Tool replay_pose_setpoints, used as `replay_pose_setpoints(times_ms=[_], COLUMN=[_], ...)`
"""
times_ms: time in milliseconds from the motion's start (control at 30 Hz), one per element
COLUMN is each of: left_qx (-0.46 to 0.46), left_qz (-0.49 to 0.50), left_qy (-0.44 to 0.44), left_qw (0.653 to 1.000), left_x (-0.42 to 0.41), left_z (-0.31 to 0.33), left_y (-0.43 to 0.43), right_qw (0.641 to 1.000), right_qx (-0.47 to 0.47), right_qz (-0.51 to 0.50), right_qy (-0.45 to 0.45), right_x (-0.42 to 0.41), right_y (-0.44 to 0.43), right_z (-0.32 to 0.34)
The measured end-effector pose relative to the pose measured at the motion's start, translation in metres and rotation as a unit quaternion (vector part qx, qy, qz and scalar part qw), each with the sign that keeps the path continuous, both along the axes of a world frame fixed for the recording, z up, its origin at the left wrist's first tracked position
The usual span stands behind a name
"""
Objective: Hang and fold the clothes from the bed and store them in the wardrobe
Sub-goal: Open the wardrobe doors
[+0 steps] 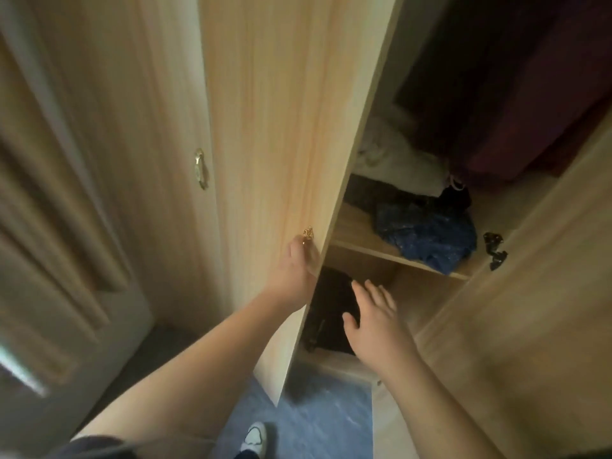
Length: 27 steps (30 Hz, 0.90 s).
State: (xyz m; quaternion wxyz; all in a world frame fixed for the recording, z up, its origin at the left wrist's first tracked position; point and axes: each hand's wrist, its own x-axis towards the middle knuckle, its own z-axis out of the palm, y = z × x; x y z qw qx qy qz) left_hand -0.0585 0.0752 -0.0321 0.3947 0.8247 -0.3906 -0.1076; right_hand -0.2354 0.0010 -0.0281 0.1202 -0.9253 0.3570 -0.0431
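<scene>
I stand at a light wooden wardrobe. My left hand point(299, 263) grips the gold handle point(308, 232) of the wardrobe door point(281, 127), which stands ajar. My right hand point(374, 316) is empty, fingers spread, in front of the lower compartment, over a black garment point(328, 309) lying there. On the shelf point(354, 240) above lie a blue patterned garment point(430, 236), dark clothes and a pale bundle point(394, 154). Dark and maroon clothes point(516, 94) hang at the upper right.
A second wardrobe door point(530, 309) stands wide at the right, with a black hinge point(495, 250) on it. A shut door with a gold handle point(200, 168) is on the left. A white panelled room door point(49, 260) is at far left. Blue floor point(318, 422) and my shoe point(255, 438) are below.
</scene>
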Motion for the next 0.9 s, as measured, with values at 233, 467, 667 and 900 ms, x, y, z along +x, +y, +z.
replay_pose_setpoints(times_ms=[233, 467, 667, 900], left_qx=[0.004, 0.131, 0.254, 0.219], left_qz=[0.076, 0.138, 0.039, -0.127], left_qy=[0.088, 0.056, -0.069, -0.163], left_qw=[0.993, 0.980, 0.964, 0.953], left_x=[0.026, 0.043, -0.023, -0.121], left_z=[0.009, 0.013, -0.028, -0.044], left_y=[0.130, 0.265, 0.343, 0.350], right_qw=[0.995, 0.992, 0.997, 0.999], right_qx=[0.020, 0.006, 0.006, 0.017], right_qz=[0.094, 0.122, 0.077, -0.042], right_qy=[-0.009, -0.013, -0.006, 0.005], right_x=[0.015, 0.020, -0.015, -0.118], right_y=[0.099, 0.181, 0.248, 0.307], right_z=[0.009, 0.023, 0.006, -0.023])
